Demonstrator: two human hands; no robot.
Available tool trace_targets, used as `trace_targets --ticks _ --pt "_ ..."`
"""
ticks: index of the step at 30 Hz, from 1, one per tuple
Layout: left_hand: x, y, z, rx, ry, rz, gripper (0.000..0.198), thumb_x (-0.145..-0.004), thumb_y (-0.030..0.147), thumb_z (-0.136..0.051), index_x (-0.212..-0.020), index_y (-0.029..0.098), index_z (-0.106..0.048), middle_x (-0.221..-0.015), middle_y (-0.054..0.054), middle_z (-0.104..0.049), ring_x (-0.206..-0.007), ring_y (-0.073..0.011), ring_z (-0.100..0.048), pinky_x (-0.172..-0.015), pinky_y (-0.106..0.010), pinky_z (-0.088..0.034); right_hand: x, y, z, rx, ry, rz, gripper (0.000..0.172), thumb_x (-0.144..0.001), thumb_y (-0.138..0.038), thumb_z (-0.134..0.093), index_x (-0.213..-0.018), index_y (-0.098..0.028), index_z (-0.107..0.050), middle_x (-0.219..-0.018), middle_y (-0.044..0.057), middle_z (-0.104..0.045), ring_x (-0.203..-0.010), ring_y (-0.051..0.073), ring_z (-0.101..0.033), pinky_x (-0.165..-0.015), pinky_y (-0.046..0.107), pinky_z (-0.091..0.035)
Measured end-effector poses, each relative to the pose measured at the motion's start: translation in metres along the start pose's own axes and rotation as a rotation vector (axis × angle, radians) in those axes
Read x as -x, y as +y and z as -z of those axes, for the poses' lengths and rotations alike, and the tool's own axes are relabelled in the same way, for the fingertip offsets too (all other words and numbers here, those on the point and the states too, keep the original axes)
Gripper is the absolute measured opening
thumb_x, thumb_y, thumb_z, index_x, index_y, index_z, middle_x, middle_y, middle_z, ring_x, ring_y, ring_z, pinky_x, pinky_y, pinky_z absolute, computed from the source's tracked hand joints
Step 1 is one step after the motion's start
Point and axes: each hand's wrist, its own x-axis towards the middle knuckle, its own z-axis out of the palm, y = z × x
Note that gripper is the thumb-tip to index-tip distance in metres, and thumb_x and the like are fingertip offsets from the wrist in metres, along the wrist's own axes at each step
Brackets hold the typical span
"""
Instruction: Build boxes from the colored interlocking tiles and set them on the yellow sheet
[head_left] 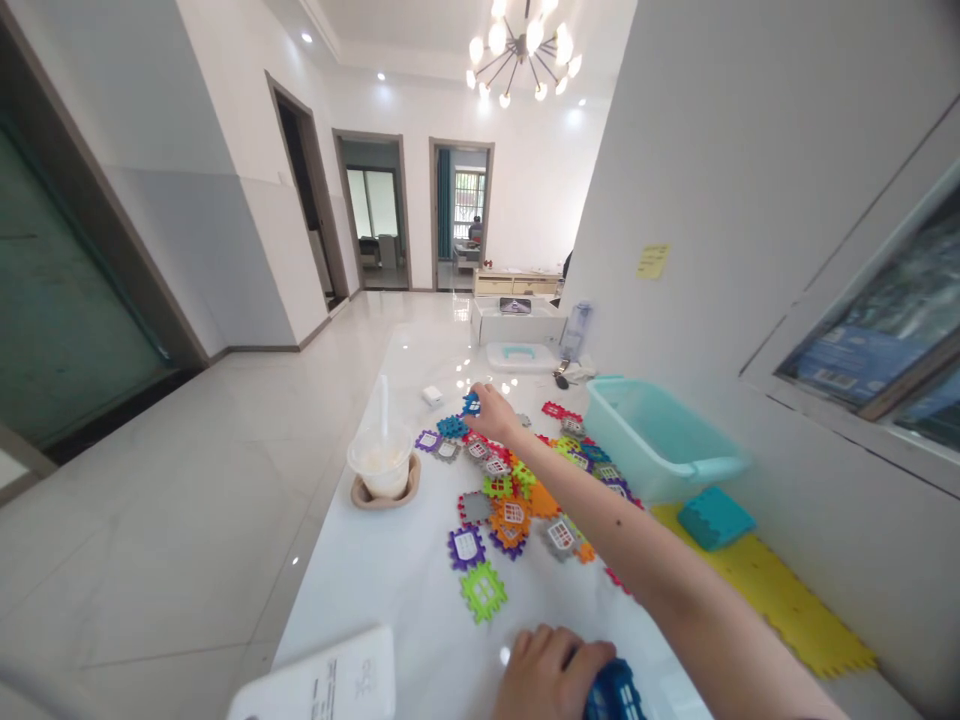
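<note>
My right hand (491,412) reaches far across the white glossy table (375,600) and pinches a small blue interlocking plastic piece (471,404) at the top of the pile. Several colourful toothed pieces with white window panels, such as a green one (484,591) and an orange one (512,522), lie scattered below that hand. Close to me, my left hand (551,672) grips a dark blue piece (613,692), which the frame's bottom edge cuts off.
A teal plastic bin (660,437) stands right of the pieces, beside a yellow foam mat (765,585) and a teal foam block (716,518). On the left are a plastic cup (382,460) on a tan dish (385,492) and a white booklet (319,680). A white box (517,322) stands farther along.
</note>
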Motion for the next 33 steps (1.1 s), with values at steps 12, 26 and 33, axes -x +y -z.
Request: trace_targets --ticks 12,26,33 --pt "-0.004 0.007 -0.006 -0.017 -0.112 0.142 0.031 -0.092 0.041 -0.062 -0.122 0.04 -0.058 -0.093 -0.006 -0.07 -0.085 -0.0287 -0.064 -0.068 -0.037 -0.042 -0.045 -0.021 -0.034 -0.09 -0.268 0.261 0.03 -0.096 -0.033 -0.061 -0.121 -0.016 -0.06 -0.121 0.009 -0.063 -0.103 0.022 -0.064 -0.087 0.043 -0.055" --pt "0.003 -0.001 -0.018 -0.011 -0.105 0.122 0.046 -0.088 0.041 -0.067 -0.13 0.042 -0.051 -0.103 -0.004 -0.069 -0.09 -0.0295 -0.064 -0.076 -0.039 -0.045 -0.043 -0.003 -0.028 -0.405 -0.255 0.113 0.027 -0.096 -0.032 -0.061 -0.118 -0.016 -0.062 -0.121 0.008 -0.063 -0.105 0.023 -0.063 -0.089 0.044 -0.054" --pt "0.002 0.006 -0.013 -0.013 -0.068 0.107 0.041 -0.089 0.043 -0.065 -0.128 0.041 -0.052 -0.099 -0.004 -0.069 -0.087 -0.0278 -0.065 -0.075 -0.038 -0.045 -0.033 0.019 -0.026 -0.97 -0.175 -0.121 0.029 -0.096 -0.034 -0.06 -0.118 -0.015 -0.06 -0.114 0.008 -0.064 -0.094 0.02 -0.066 -0.08 0.039 -0.057"
